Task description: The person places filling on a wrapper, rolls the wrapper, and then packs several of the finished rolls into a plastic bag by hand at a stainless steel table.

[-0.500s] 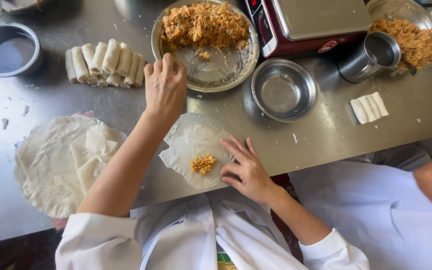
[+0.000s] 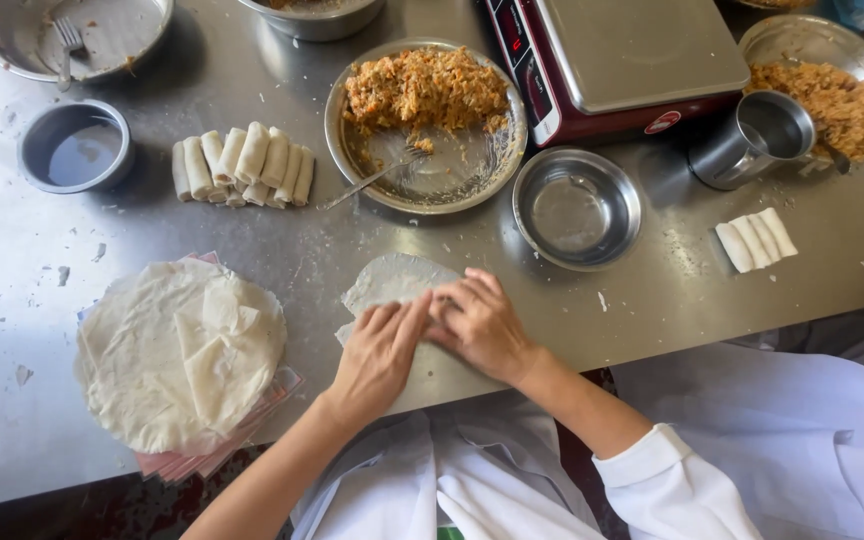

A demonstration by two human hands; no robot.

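The left hand (image 2: 377, 355) and right hand (image 2: 482, 325) are bare. The right arm has a white sleeve pushed up; the torso wears white, perhaps an apron.

Commercial kitchen prep station: scuffed stainless steel worktable (image 2: 252, 250), red digital scale with steel platform (image 2: 642, 50), round metal bowls of filling (image 2: 337, 110), white uniform sleeve (image 2: 672, 480).

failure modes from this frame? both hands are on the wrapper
1. The wrapper looks thin and lies near the table edge; under the left hand and right hand it could tear or slide off.
2. The filling is hidden under the hands, so it may squeeze out the open ends.
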